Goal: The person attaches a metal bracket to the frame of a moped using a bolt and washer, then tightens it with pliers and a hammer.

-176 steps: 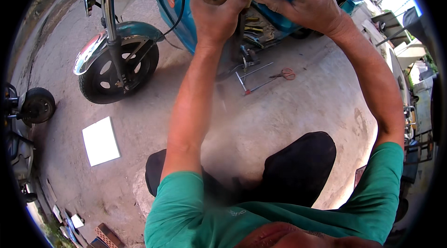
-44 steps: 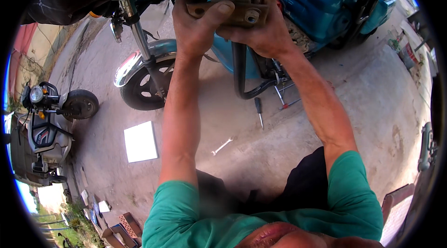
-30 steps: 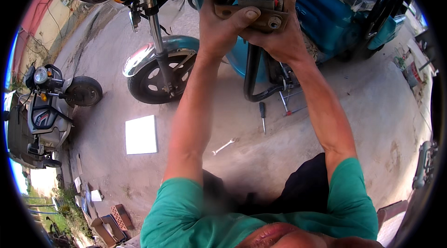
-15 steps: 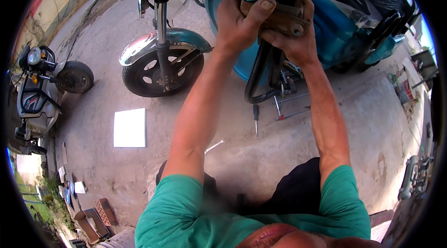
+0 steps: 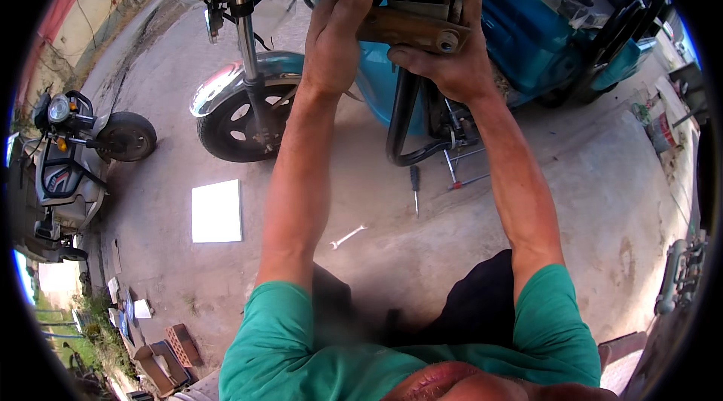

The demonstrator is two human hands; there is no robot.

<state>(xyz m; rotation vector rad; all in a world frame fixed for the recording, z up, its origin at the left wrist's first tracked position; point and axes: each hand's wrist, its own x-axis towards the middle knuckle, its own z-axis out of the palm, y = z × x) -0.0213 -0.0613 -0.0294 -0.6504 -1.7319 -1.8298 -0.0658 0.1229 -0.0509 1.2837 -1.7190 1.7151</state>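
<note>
The rusty brown metal bracket [image 5: 410,29], held up in front of the teal-bodied motor vehicle [image 5: 531,62], looks stiff, fairly heavy and roughly grippy to me, so I favour both ends, where the left hand [image 5: 337,39] and right hand [image 5: 454,70] curl firmly round it.

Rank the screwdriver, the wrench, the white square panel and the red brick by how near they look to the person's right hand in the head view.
From the right hand:
1. Screwdriver: below it.
2. Wrench: lower, toward the left.
3. White square panel: well to the left.
4. Red brick: lower left, farthest.
</note>
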